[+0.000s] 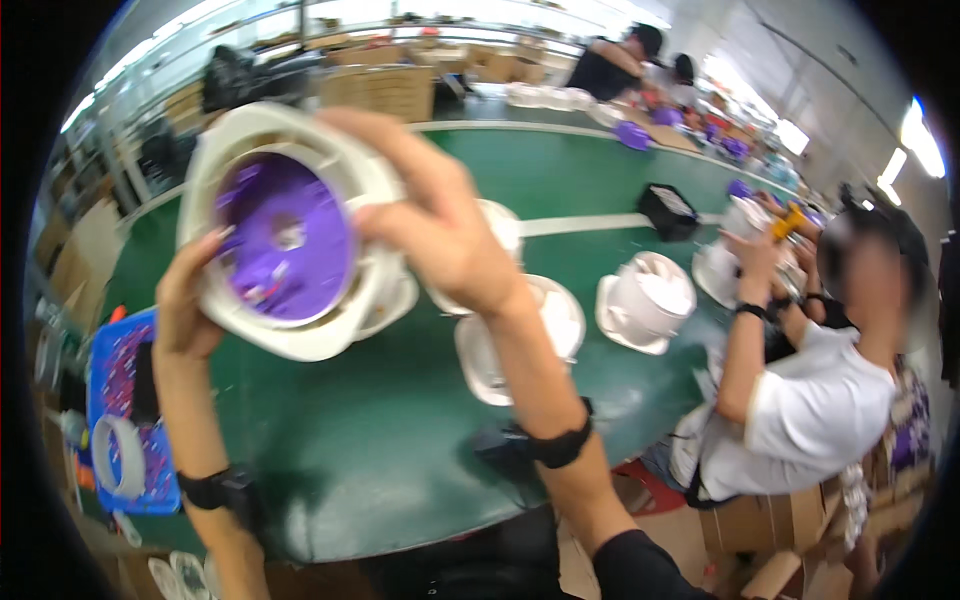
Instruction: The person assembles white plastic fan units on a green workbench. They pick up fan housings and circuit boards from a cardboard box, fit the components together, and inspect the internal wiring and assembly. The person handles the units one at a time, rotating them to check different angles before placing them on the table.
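The main furniture is a large green tabletop (390,470) with a pale border along its far edge; lens curvature bends its outline. A white strip (580,226) crosses the surface. Tiered shelving (470,32) extends behind the far edge, with a large brown carton (378,93) in front of it. Metal uprights (107,142) stand at left. Illumination: bright lamps (922,140) at upper right, plus a bright band along the upper left. The ceiling (800,30) is pale grey. At lower right, a red seat (650,492), partly hidden, stands near open cardboard boxes (770,522).
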A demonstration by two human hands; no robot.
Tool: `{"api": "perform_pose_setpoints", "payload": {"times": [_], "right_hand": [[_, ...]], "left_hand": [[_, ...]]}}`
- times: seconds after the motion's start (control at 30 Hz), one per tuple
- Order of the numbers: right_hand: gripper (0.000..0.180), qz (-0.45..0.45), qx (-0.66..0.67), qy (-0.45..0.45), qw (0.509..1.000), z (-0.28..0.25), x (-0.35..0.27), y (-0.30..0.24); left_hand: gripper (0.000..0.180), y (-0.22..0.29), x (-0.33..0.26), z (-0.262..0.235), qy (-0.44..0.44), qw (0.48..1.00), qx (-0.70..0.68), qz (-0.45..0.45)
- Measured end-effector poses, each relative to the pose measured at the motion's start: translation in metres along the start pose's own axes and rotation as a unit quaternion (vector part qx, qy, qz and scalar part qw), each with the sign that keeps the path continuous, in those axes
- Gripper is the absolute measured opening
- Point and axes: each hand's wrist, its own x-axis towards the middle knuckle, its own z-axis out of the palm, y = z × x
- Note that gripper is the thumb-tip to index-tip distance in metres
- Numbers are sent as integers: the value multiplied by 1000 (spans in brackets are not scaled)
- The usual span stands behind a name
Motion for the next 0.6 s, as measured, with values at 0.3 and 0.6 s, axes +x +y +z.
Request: {"api": "perform_pose_setpoints", "payload": {"times": [0.3, 0.6], "right_hand": [[35, 2, 199, 20, 980, -34, -8, -15], [26, -9, -103, 16, 995, -23, -7, -27]], "left_hand": [[89, 30, -50, 128, -84, 706, 613, 344], [60, -25, -122, 116, -282, 596, 705, 261]]}}
